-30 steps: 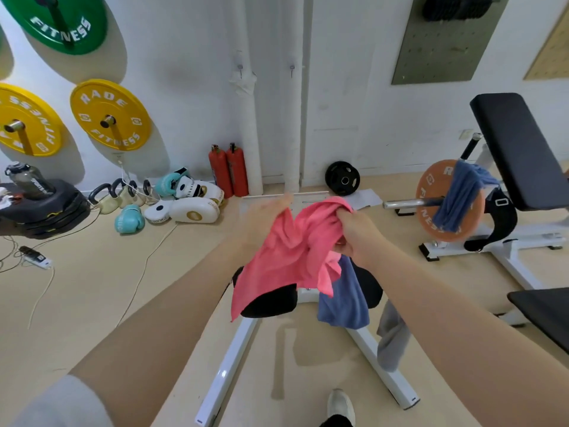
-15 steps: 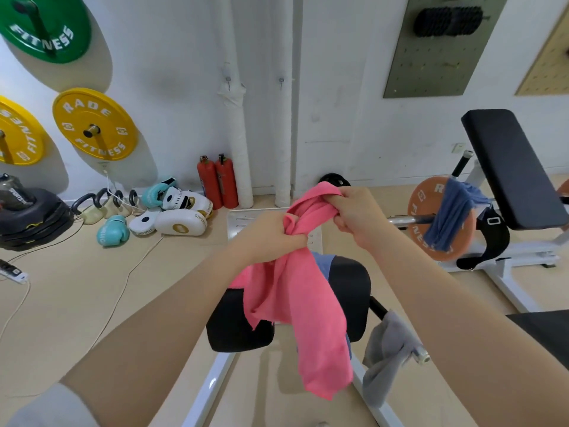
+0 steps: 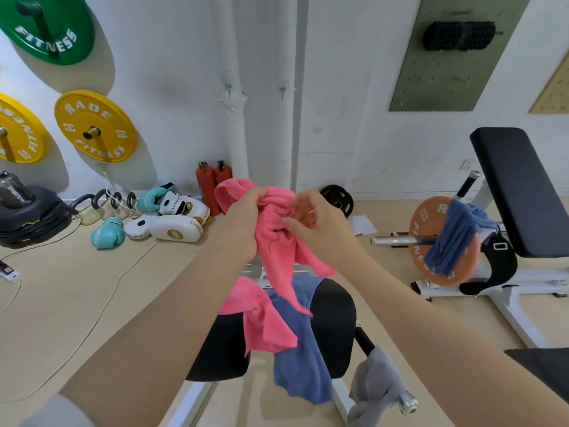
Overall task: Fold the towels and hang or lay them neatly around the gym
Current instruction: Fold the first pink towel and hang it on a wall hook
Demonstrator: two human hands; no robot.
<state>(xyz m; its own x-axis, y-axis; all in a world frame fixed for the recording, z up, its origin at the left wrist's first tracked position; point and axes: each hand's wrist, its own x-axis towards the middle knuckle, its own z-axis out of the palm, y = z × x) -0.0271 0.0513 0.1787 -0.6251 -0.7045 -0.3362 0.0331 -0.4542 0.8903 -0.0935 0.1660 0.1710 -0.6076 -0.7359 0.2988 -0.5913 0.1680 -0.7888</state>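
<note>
White wall [image 3: 354, 87] closed the far side of the gym, with yellow plates [image 3: 95, 126] and a green plate [image 3: 46, 26] hung at its left. On the right we saw a black incline bench [image 3: 520, 192] and an orange plate [image 3: 431, 241] draped with a blue towel [image 3: 455, 238]. Near us stood a black padded seat [image 3: 332, 325] on a white frame, a second blue towel [image 3: 301, 365] laid over it and a grey towel [image 3: 378, 386] hanging from a bar at its right. Above the seat we held the pink towel [image 3: 277, 251] bunched between both hands: our left hand [image 3: 243, 217] was closed around its upper folds, while our right hand [image 3: 320, 226] pinched an edge with thumb and fingers. Boxing gloves [image 3: 107, 234] lay far left on the floor.
</note>
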